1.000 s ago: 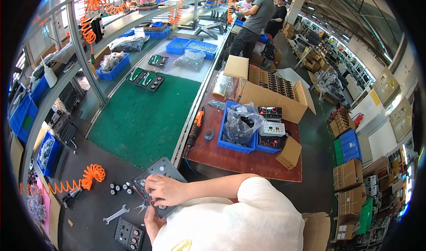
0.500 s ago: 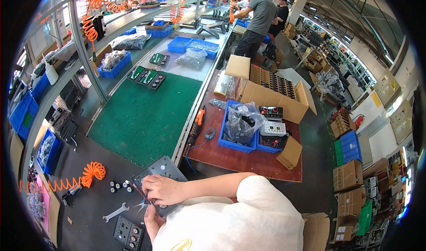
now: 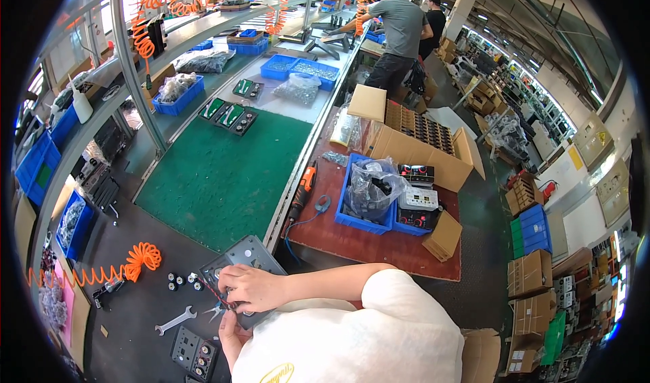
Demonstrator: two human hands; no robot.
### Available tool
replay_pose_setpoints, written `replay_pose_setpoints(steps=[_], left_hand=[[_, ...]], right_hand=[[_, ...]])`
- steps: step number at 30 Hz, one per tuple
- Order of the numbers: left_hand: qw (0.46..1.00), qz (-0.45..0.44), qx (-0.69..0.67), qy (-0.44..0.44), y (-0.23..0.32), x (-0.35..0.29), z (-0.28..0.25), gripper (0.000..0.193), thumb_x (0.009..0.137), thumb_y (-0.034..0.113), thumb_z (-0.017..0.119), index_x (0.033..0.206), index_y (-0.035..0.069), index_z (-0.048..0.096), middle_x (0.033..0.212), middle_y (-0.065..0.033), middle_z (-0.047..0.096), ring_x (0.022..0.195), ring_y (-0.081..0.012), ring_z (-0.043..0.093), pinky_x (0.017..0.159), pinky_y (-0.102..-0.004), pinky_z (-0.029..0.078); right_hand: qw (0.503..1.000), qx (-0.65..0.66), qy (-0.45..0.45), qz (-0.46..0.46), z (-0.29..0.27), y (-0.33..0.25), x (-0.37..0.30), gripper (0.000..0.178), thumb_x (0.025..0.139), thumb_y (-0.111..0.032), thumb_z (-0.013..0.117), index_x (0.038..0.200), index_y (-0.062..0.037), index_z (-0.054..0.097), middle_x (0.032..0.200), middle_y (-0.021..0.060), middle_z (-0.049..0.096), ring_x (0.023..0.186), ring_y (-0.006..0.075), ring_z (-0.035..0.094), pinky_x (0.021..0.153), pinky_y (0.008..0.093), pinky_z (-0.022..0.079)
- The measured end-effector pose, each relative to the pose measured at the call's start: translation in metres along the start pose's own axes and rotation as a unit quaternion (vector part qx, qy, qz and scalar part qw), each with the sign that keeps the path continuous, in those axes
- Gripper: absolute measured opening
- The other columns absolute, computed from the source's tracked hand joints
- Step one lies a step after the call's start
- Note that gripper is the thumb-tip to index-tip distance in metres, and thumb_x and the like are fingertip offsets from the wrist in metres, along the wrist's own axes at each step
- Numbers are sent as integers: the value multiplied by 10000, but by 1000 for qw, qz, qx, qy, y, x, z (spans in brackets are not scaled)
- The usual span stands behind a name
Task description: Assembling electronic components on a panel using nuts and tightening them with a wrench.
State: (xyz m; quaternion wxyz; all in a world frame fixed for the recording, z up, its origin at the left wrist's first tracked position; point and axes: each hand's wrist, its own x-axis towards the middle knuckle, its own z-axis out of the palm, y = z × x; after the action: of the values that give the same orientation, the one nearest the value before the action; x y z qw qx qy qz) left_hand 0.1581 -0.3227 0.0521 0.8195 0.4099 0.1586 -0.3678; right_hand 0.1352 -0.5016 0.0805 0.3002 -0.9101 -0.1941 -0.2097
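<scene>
A dark grey panel [image 3: 252,253] with holes lies at the bench's near edge, partly under my hands. My right hand [image 3: 252,288] rests over it, fingers bent and closed together around red and black wires [image 3: 215,289]. Just below, my left hand [image 3: 232,334] has its thumb and fingers pinched close to the right fingertips; what it grips is hidden. Pliers [image 3: 215,310] lie beside the fingers, jaws pointing left. To their left is an open-end wrench [image 3: 176,320]. A second dark panel [image 3: 193,351] with round metal parts sits nearer me.
Several small round parts [image 3: 181,281] stand left of the panel. A coiled orange hose [image 3: 142,261] lies further left. Beyond are a green mat [image 3: 217,170] and an orange-black power screwdriver [image 3: 302,192]. Blue bins [image 3: 362,222] and an opened carton [image 3: 420,154] occupy the red board.
My hands stay nearly in place at the panel, with only slight finger movement. The picture has shifted a little. The grey-shirted person in the background has stretched an arm over the line.
</scene>
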Motion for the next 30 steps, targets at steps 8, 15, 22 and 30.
replay_pose_setpoints(steps=[8,15,22,30], left_hand=[[999,-15,21,-23,0,8,-3,233,846,156,645,1020,28,556,967,-84,621,885,-174,620,767,-389,550],[1000,-10,14,5,1,4,1,207,859,144,630,1021,30,569,943,-38,615,811,-124,599,716,-316,527],[999,-16,18,-40,-1,9,-24,221,864,119,609,1057,25,559,1007,-40,599,897,-128,583,767,-302,509],[994,-16,31,-108,-4,20,-16,302,895,92,554,1161,-47,526,1081,-90,612,984,-159,585,871,-288,454]], right_hand=[[998,17,-38,51,-1,2,-2,195,654,-212,725,740,-56,644,1053,85,498,1164,268,403,929,411,347],[998,11,-26,51,2,-1,-3,206,657,-224,728,732,-55,637,1049,85,499,1157,269,409,934,413,343],[997,28,-40,65,3,-10,-1,220,644,-234,735,742,-66,632,1028,86,504,1137,285,418,928,424,351],[998,5,-30,49,-10,-1,-1,237,664,-220,740,821,-70,646,1000,94,551,1067,322,479,922,445,371]])
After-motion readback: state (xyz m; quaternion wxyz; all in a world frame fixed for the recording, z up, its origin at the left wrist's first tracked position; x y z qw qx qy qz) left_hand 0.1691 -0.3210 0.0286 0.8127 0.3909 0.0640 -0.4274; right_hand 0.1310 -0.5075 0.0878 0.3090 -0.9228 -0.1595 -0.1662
